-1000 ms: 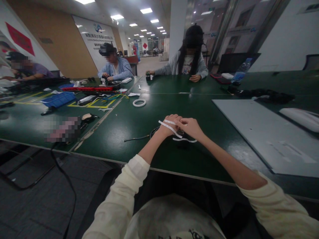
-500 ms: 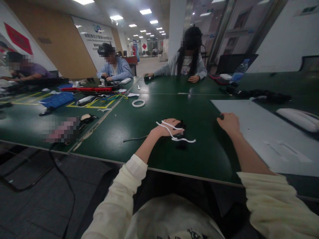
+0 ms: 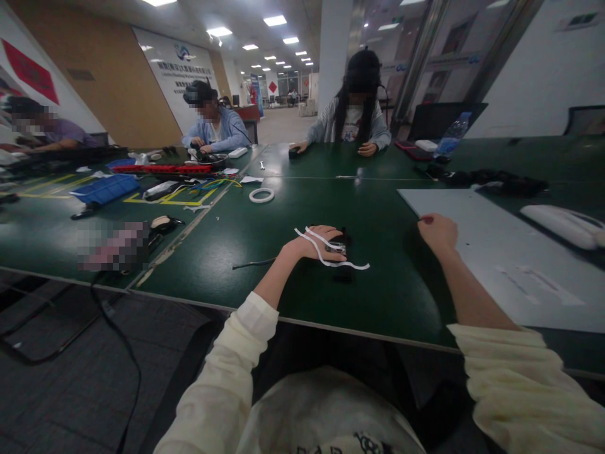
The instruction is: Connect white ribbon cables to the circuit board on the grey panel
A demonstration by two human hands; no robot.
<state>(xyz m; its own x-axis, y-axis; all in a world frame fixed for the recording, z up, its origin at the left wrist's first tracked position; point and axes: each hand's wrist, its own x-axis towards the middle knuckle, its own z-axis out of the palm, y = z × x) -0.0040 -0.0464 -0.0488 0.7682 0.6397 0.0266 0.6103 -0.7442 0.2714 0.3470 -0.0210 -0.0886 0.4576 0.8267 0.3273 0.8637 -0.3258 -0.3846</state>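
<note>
My left hand (image 3: 316, 244) rests on the green table (image 3: 246, 239), closed over a small black object (image 3: 341, 243). White tape strips (image 3: 331, 252) lie across its back and trail onto the table to the right. A thin black cable (image 3: 250, 262) runs left from under it. My right hand (image 3: 437, 231) is off to the right at the edge of a grey sheet (image 3: 501, 252), fingers curled, pinching something small and red that I cannot make out.
A white tape roll (image 3: 261, 195) lies farther back on the table. Blue tray (image 3: 106, 188), red bar and coloured wires sit at the left. Three other people work at the far and left sides. A water bottle (image 3: 450, 142) and dark items stand back right.
My right hand left the left hand and the tape, moved right to the grey sheet's edge, then lifted slightly there. The left hand stayed on the black object.
</note>
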